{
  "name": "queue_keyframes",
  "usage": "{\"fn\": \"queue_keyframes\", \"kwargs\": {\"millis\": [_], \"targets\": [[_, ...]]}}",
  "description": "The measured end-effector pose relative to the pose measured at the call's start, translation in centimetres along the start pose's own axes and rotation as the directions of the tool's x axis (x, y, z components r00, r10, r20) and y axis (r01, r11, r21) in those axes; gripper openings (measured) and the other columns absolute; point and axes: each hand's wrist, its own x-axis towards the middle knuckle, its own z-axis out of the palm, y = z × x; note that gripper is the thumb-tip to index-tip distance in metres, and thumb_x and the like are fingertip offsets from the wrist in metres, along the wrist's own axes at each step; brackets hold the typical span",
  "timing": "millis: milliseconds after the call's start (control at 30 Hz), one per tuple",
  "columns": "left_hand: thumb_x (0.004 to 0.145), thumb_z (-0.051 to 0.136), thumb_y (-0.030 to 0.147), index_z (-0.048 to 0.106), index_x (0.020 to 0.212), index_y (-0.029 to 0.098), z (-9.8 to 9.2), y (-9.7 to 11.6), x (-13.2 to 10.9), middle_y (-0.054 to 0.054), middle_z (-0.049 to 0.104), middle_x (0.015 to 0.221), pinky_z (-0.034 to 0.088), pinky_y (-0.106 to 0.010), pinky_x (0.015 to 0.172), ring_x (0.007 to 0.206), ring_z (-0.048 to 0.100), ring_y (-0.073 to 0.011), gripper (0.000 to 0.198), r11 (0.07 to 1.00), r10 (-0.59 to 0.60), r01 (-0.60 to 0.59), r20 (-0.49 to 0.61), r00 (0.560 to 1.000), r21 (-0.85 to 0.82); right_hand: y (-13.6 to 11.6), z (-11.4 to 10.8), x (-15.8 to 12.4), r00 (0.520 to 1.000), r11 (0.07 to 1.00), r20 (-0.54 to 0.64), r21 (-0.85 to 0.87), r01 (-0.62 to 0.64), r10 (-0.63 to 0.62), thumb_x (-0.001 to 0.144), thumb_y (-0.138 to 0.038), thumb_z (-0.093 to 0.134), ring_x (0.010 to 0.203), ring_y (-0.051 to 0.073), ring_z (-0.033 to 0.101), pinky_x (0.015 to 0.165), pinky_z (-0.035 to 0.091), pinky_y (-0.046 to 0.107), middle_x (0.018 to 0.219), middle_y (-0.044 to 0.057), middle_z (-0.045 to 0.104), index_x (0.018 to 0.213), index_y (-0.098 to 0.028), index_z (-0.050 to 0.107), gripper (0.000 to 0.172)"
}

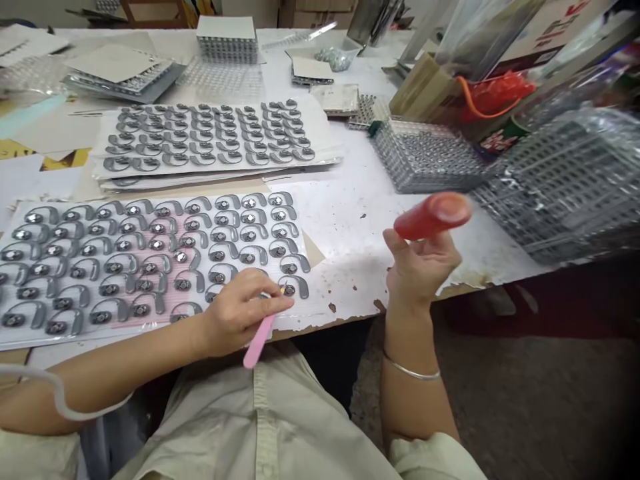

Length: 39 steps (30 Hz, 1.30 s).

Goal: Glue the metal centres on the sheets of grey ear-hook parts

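Note:
My left hand (pixel 245 310) is closed around pink tweezers (pixel 259 343), their wide end toward my body. The narrow end lies by a curved grey hook-shaped piece (pixel 300 287) with a shiny round stone, at the right edge of a sheet. Rows of similar pieces cover this white sheet (pixel 200 320); my left hand hides a few of them. To the right of the sheet, raised above the table edge, my right hand (pixel 423 267) grips a red bottle (pixel 425 217), tilted with its round end toward the right. The bottle is slightly blurred.
Behind the front sheet lies a stack of white cards (pixel 320 157) bearing more grey pieces. Clear trays of small shiny parts (pixel 425 157) stand at the right, beside wrapped grid trays (pixel 565 187) and an orange-handled container (pixel 495 93). A clear tub (pixel 340 57) sits farther back.

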Motion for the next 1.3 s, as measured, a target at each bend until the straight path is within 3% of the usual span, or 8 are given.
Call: {"fn": "queue_keyframes", "kwargs": {"millis": [133, 333, 533, 733, 867, 1000, 1167, 1300], "targets": [[0.085, 0.056, 0.008, 0.061, 0.102, 0.008, -0.3, 0.7, -0.9, -0.012, 0.069, 0.086, 0.046, -0.025, 0.052, 0.065, 0.061, -0.0144, 0.018, 0.961, 0.186, -0.215, 0.168, 0.968, 0.174, -1.3, 1.5, -0.9, 0.967, 0.928, 0.126, 0.279, -0.248, 0.221, 0.063, -0.030, 0.078, 0.075, 0.013, 0.056, 0.082, 0.050, 0.035, 0.081, -0.001, 0.061, 0.087, -0.023, 0.068, 0.027], [0.087, 0.053, 0.011, 0.062, 0.101, 0.008, -0.1, 1.5, -1.9, -0.014, 0.072, 0.094, 0.042, -0.024, 0.042, 0.052, 0.058, -0.0111, 0.017, 0.910, 0.228, -0.284, 0.208, 0.951, 0.302, -3.1, 4.0, -3.2, 0.936, 0.886, 0.273, 0.345, -0.311, 0.223, 0.062, -0.034, 0.077, 0.080, 0.015, 0.058, 0.084, 0.051, 0.035, 0.089, 0.001, 0.062, 0.091, -0.025, 0.067, 0.032], [0.085, 0.056, 0.011, 0.062, 0.100, 0.005, 0.0, 1.4, -1.6, -0.015, 0.072, 0.094, 0.042, -0.024, 0.040, 0.051, 0.060, -0.0117, 0.017, 0.889, 0.215, -0.288, 0.232, 0.949, 0.356, -3.8, 4.9, -4.0, 0.932, 0.909, 0.324, 0.317, -0.271, 0.165, 0.071, -0.041, 0.068, 0.079, 0.018, 0.058, 0.082, 0.052, 0.041, 0.078, 0.001, 0.057, 0.102, -0.027, 0.061, 0.035], [0.086, 0.049, 0.007, 0.061, 0.095, 0.005, 0.2, 1.3, -1.5, -0.016, 0.072, 0.095, 0.043, -0.024, 0.037, 0.047, 0.059, -0.0111, 0.015, 0.885, 0.183, -0.263, 0.233, 0.955, 0.384, -4.0, 5.0, -5.0, 0.927, 0.956, 0.363, 0.224, -0.187, 0.096, 0.074, -0.043, 0.065, 0.076, 0.017, 0.060, 0.076, 0.054, 0.039, 0.092, 0.002, 0.052, 0.108, -0.028, 0.051, 0.040], [0.085, 0.049, 0.006, 0.061, 0.092, 0.005, 0.5, 1.3, -1.5, -0.016, 0.072, 0.093, 0.042, -0.024, 0.037, 0.045, 0.057, -0.0107, 0.014, 0.870, 0.176, -0.261, 0.230, 0.957, 0.418, -3.9, 5.0, -5.4, 0.941, 0.932, 0.321, 0.296, -0.207, 0.108, 0.075, -0.053, 0.059, 0.063, 0.013, 0.055, 0.059, 0.051, 0.034, 0.095, 0.003, 0.047, 0.101, -0.026, 0.050, 0.039], [0.084, 0.050, 0.006, 0.061, 0.090, 0.004, 0.6, 1.3, -1.5, -0.017, 0.072, 0.092, 0.043, -0.023, 0.038, 0.047, 0.059, -0.0113, 0.013, 0.861, 0.170, -0.259, 0.232, 0.958, 0.438, -4.1, 4.9, -5.8, 0.956, 0.963, 0.284, 0.224, -0.146, 0.079, 0.080, -0.062, 0.044, 0.054, 0.011, 0.047, 0.043, 0.042, 0.028, 0.087, 0.003, 0.045, 0.090, -0.024, 0.048, 0.039], [0.084, 0.046, 0.003, 0.061, 0.089, 0.003, 0.6, 1.5, -1.5, -0.018, 0.072, 0.091, 0.047, -0.024, 0.041, 0.049, 0.060, -0.0124, 0.016, 0.859, 0.156, -0.254, 0.244, 0.957, 0.445, -5.4, 5.0, -6.7, 0.953, 0.974, 0.301, 0.208, -0.093, 0.027, 0.080, -0.058, 0.050, 0.052, 0.013, 0.050, 0.042, 0.038, 0.028, 0.070, 0.001, 0.047, 0.079, -0.023, 0.054, 0.034], [0.083, 0.048, 0.005, 0.061, 0.085, 0.004, 0.7, 1.8, -1.6, -0.018, 0.071, 0.088, 0.047, -0.024, 0.040, 0.046, 0.058, -0.0126, 0.013, 0.843, 0.152, -0.259, 0.255, 0.955, 0.471, -5.6, 4.8, -7.2, 0.909, 0.973, 0.416, 0.199, -0.117, 0.024, 0.077, -0.053, 0.057, 0.048, 0.013, 0.051, 0.042, 0.039, 0.029, 0.067, 0.001, 0.052, 0.079, -0.022, 0.058, 0.031]]}}
